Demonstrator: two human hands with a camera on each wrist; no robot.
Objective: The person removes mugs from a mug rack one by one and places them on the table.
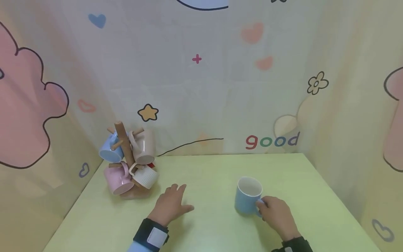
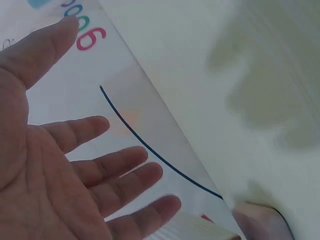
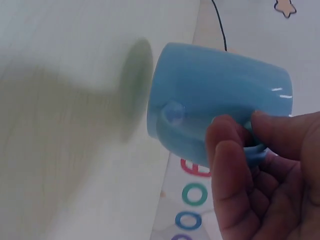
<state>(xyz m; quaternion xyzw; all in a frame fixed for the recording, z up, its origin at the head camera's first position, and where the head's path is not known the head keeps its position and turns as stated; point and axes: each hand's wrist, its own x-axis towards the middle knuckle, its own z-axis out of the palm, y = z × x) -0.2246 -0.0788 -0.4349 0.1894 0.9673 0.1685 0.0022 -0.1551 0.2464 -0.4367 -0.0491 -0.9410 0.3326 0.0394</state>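
My right hand (image 1: pixel 278 215) pinches the handle of a blue mug (image 1: pixel 244 201) with a white inside, upright on the right side of the table. The right wrist view shows thumb and fingers around the handle of this mug (image 3: pixel 220 80), and its base seems slightly apart from its shadow on the tabletop. Palm empty and fingers spread, my left hand (image 1: pixel 168 206) hovers over the table, closest to a wooden mug tree (image 1: pixel 124 143). Hanging there are a light blue mug (image 1: pixel 110 150), a beige mug (image 1: pixel 145 147), a pink mug (image 1: pixel 117 180) and a white ribbed mug (image 1: pixel 146 177).
The pale yellow-green table (image 1: pixel 204 175) ends at a printed curtain (image 1: pixel 201 105) along the back and both sides. Something small and red (image 1: pixel 151 165) shows behind the mug tree.
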